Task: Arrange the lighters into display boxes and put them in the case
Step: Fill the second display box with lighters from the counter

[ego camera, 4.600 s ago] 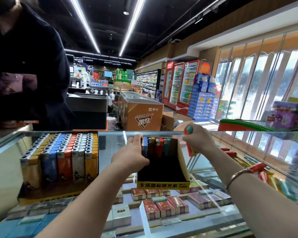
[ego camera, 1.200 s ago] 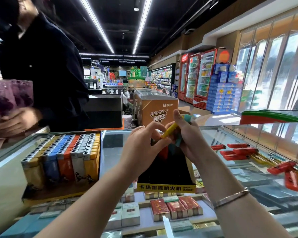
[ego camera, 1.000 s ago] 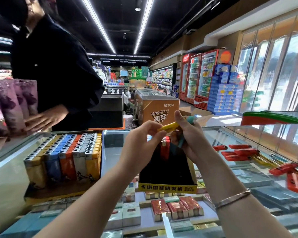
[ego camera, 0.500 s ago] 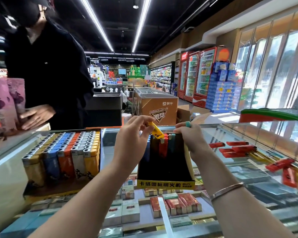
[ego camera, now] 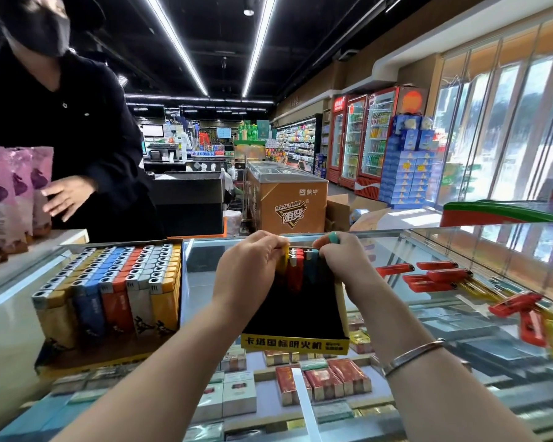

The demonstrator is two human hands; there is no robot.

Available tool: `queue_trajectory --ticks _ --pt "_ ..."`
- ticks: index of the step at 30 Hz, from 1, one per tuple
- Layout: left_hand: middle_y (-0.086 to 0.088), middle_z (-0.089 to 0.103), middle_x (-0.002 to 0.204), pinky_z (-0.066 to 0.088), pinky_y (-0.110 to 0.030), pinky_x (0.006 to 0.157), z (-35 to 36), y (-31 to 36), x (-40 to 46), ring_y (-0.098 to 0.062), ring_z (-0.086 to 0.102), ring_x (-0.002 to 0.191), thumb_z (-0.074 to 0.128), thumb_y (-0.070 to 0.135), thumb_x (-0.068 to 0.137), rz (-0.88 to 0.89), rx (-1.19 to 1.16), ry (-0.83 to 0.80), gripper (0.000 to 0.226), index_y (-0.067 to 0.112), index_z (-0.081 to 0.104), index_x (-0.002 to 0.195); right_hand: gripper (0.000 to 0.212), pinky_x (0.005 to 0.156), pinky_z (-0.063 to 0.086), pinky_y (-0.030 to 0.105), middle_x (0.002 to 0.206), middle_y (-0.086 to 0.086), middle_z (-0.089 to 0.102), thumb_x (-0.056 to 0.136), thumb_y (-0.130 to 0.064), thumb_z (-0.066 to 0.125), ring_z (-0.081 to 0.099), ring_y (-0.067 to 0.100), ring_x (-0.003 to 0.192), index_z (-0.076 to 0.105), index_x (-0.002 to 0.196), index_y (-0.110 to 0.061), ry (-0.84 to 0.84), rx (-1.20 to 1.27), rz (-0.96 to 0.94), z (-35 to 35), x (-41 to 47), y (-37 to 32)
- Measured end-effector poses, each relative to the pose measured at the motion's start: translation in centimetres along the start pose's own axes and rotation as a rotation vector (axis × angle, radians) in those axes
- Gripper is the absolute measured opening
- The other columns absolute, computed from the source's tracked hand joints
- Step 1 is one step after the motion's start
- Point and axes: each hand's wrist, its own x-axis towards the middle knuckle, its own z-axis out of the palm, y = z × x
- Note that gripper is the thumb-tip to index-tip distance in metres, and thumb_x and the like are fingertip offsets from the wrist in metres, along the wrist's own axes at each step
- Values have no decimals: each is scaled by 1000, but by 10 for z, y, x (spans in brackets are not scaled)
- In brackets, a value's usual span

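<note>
A black display box (ego camera: 296,317) with a yellow front strip stands on the glass case (ego camera: 205,266). Its back row holds upright lighters, among them a red one (ego camera: 296,269). My left hand (ego camera: 248,269) pinches a yellow lighter (ego camera: 283,263) standing at the left of that row. My right hand (ego camera: 340,256) is at the row's right end, closed on a teal lighter (ego camera: 332,237) that sticks up between its fingers. To the left stands a full display box (ego camera: 109,291) of yellow, blue, orange and white lighters.
Loose red lighters (ego camera: 428,275) and some yellow ones lie on the glass at the right. Cigarette packs (ego camera: 323,381) fill the case below. A person in black (ego camera: 67,148) stands behind the counter at the left, handling purple packets (ego camera: 10,193).
My left hand took the yellow lighter from my right hand and lowered it into the back row of the black box. Both hands came down onto the row. The person at left shifted.
</note>
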Motion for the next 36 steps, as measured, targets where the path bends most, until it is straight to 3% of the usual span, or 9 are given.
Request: queue_trajectory --ticks 4,8,12,15,18,24,29,33,36 --pt "0 73 91 40 -21 68 6 -2 1 -18 65 83 68 16 83 0 93 4 12 17 74 94 27 85 53 39 88 8 58 84 1 42 56 20 88 61 78 -17 1 -32 -14 1 -1 -1" --pt "-2 70 81 39 -25 65 6 -6 1 -18 62 88 70 20 81 -29 199 12 9 20 76 87 28 85 52 38 91 10 59 84 2 41 55 21 88 61 79 -17 -15 -35 -8 2 -1 -1" --pt "5 71 96 41 -25 68 8 -8 2 -13 59 98 59 19 86 -89 178 -78 17 24 73 96 27 86 52 39 94 12 59 84 1 41 55 22 91 61 81 -16 -33 -52 -10 2 -1 0" --pt "7 68 105 48 -26 70 6 -11 3 -12 58 95 54 22 89 -159 75 -198 18 26 66 102 25 81 51 35 88 9 58 85 1 42 54 18 85 61 81 -15 -48 -34 -18 0 0 1" --pt "6 63 109 44 -25 72 4 -15 0 -9 52 93 57 23 88 -158 1 -295 21 25 58 109 17 61 45 25 80 7 58 92 -12 49 54 17 74 61 80 -12 3 81 -89 -3 1 0" --pt "8 53 115 37 -25 72 -1 -15 1 -9 48 93 58 35 87 -199 -19 -391 28 28 47 112 50 59 51 22 78 13 66 97 -41 40 61 19 69 62 74 -3 -11 491 -164 -13 -3 -12" --pt "9 53 107 36 -24 60 -5 -10 5 -10 48 90 51 58 83 -194 138 -394 35 30 47 104 67 97 41 42 97 20 70 96 -52 28 62 33 102 67 74 -2 -128 436 -202 -8 -5 -15" --pt "7 53 121 39 -31 87 -6 -5 4 -14 45 113 50 64 80 -109 150 -313 52 29 47 118 72 94 39 40 96 15 71 93 -59 23 62 30 99 70 77 -6 -192 364 -226 -2 -8 -15" --pt "7 58 119 37 -32 92 -11 7 3 -14 46 115 60 53 79 52 -4 -140 49 27 51 120 70 93 39 40 95 16 70 89 -63 25 61 25 94 73 69 -16 -196 335 -198 3 -10 -14"
